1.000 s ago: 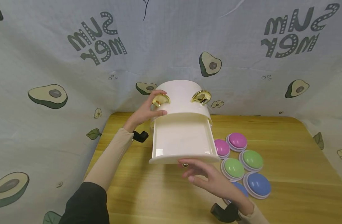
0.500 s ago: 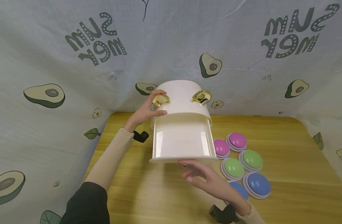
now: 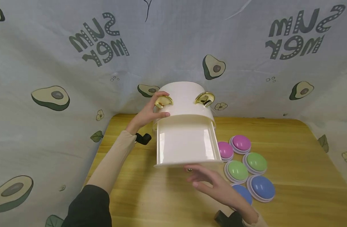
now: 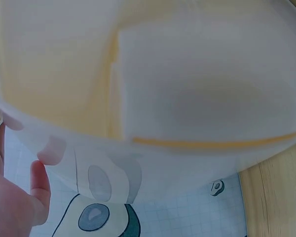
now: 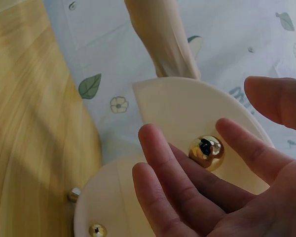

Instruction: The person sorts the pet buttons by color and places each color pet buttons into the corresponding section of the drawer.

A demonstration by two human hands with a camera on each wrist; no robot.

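A glossy white storage box [image 3: 182, 94] with gold ear-shaped pieces has its upper drawer [image 3: 185, 143] pulled out, and no contents show inside. My left hand [image 3: 146, 113] grips the box's left side, its fingers over the left gold piece [image 3: 164, 101] and its thumb on the front. In the left wrist view those fingers [image 4: 39, 182] show below the white body. My right hand [image 3: 208, 183] is at the drawer front. There a round gold drawer knob [image 5: 205, 152] sits between the index finger and the middle finger, with the thumb apart from it.
Pink [image 3: 241, 142], green [image 3: 256, 161] and blue [image 3: 262, 187] domed round pieces with white rims, several in all, lie on the wooden table [image 3: 304, 164] right of the drawer. A lower drawer's knob [image 5: 97, 230] shows in the right wrist view. Patterned cloth [image 3: 173, 37] hangs behind.
The drawer's front has tilted a little and bright reflections on its floor have lengthened. Both hands keep nearly the same place; the domed pieces have not moved.
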